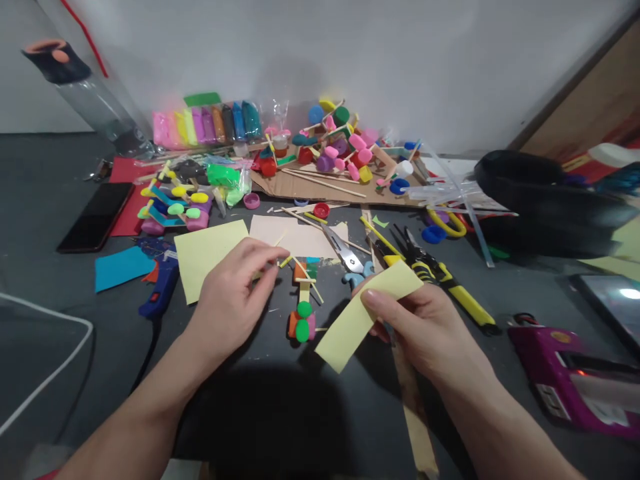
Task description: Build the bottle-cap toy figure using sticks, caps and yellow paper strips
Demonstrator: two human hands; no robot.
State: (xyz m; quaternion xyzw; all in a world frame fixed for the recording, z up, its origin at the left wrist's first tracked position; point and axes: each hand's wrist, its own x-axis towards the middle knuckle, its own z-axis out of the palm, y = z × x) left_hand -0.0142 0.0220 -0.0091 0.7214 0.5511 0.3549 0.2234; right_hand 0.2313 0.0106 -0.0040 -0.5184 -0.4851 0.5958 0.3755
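Note:
My right hand (415, 317) grips a pale yellow paper strip (345, 337), with the thumb on top and the fingers beneath. Just behind the strip are scissors (344, 250) with blue handles, blades pointing up and left; whether a finger touches them is hidden. The fingers of my left hand (235, 290) are drawn together over a yellow paper sheet (210, 253). A tiny yellow piece (285, 262) shows at its fingertips, and I cannot tell if it is held. Between the hands lies a small clay-and-stick model (303, 323) with green and orange parts.
Behind are a pile of colourful clay-and-stick pieces (345, 147) on cardboard (320, 189) and clay packs (210, 127). At left are a phone (97, 217), a blue glue gun (163, 287) and a bottle (100, 100). At right are yellow-handled pliers (465, 300) and a purple device (555, 380).

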